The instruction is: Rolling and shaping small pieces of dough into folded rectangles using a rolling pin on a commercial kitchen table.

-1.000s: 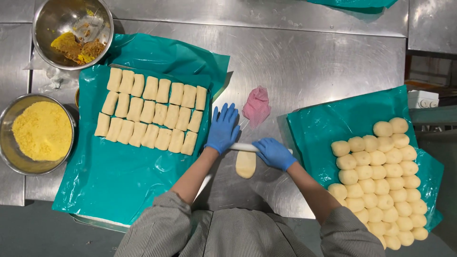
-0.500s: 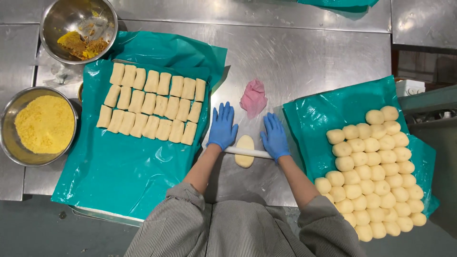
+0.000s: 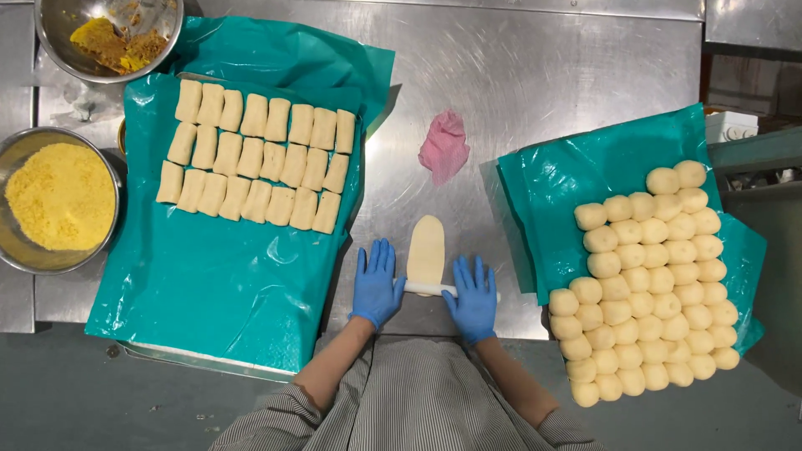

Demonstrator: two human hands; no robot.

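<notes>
Midway, we roll one dough piece (image 3: 427,252) flat on the worktop (image 3: 543,75).
Left hand (image 3: 375,284) and right hand (image 3: 474,294), fingers spread flat, press the rolling pin (image 3: 422,288); shaped pieces (image 3: 259,154) at 10 o'clock, many dough balls (image 3: 652,276) waiting at 3.

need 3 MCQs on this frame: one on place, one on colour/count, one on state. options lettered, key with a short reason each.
1. Where does the pink cloth lie?
A. in the bowl of yellow crumbs
B. on the bare steel table, beyond the dough piece
C. on the dough balls

2. How many rows do the shaped dough pieces on the left teal sheet form?
A. one
B. three
C. six

3. What state is the dough piece under the rolling pin in?
A. flattened into a long oval
B. a round ball
C. torn into bits

Key: 1 B, the cloth sits on the steel table between the two sheets. 2 B, three rows show. 3 A, it is a flat oval; the left hand and right hand press flat on the pin's ends.
</notes>
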